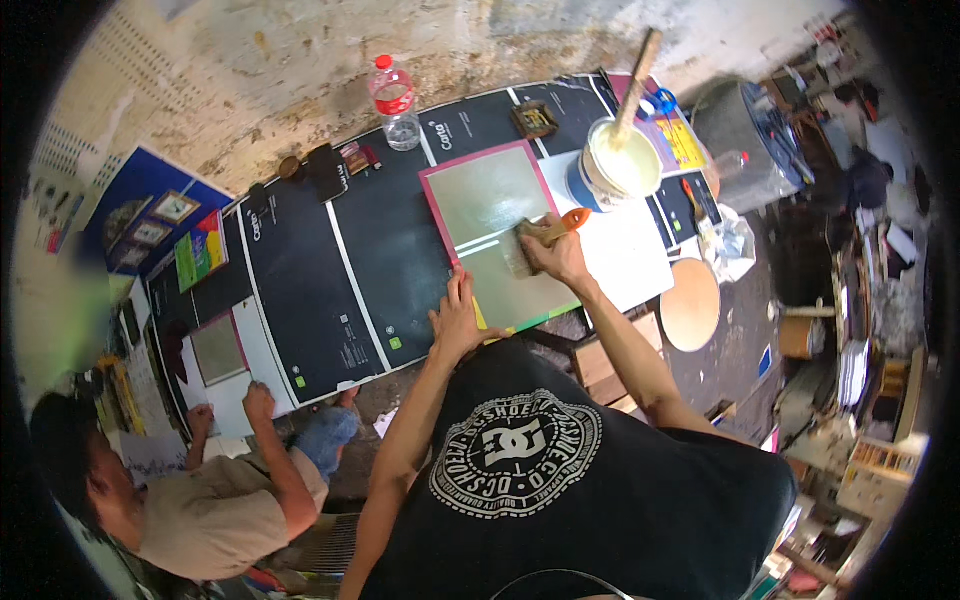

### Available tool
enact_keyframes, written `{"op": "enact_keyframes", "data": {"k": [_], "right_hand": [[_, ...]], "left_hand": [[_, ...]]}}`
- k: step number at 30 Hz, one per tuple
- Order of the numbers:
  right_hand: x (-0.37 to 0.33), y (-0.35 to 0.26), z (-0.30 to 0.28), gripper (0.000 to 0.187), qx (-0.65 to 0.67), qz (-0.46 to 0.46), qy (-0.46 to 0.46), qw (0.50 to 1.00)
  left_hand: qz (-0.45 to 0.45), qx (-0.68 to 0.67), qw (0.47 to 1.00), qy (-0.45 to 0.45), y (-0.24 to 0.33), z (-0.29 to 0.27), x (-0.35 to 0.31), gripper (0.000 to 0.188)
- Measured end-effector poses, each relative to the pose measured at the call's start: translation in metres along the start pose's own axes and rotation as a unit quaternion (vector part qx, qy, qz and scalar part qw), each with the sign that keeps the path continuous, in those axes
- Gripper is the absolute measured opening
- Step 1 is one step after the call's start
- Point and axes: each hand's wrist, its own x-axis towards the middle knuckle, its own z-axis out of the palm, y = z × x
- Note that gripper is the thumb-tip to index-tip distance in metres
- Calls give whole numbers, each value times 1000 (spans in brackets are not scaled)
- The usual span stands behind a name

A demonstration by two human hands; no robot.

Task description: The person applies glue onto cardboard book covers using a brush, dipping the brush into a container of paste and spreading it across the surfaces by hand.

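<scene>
My right hand (560, 258) is closed round a wide paintbrush (577, 218) with an orange-tipped handle. Its bristles rest on a grey-green board (485, 195) edged in dark pink, with yellow and green along its near edge. Part of the surface shines as if wet, and pale stripes cross its middle. My left hand (456, 318) lies at the board's near-left edge, fingers stretched out and apart. Just beyond the board on the right stands a bucket (583, 188) of creamy liquid, a wooden stick (633, 90) leaning up out of it. White sheet (630, 255) lies under the bucket.
A red-capped bottle (398, 115) and a small dark tin (534, 119) stand toward the wall. Another brush (694, 200) lies at right, near a round wooden disc (690, 305). At left, a co-worker (220, 500) sits with both hands by a smaller pink-edged board (219, 350).
</scene>
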Motion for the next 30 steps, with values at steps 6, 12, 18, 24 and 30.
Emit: {"op": "enact_keyframes", "data": {"k": [6, 12, 18, 24, 30], "right_hand": [[-22, 57, -81, 35, -143, 145, 157, 966], [-72, 5, -3, 43, 6, 189, 72, 979], [-103, 59, -107, 42, -167, 318, 136, 923], [-100, -2, -48, 43, -99, 286, 23, 953], [-57, -1, -104, 25, -160, 39, 113, 980]], "left_hand": [[2, 16, 1000, 2, 2, -4, 0, 132], [-2, 30, 999, -22, 18, -21, 0, 133], [14, 20, 1000, -7, 5, -13, -1, 129], [15, 35, 999, -23, 21, -22, -3, 128], [71, -2, 997, 1, 8, -10, -1, 131]]}}
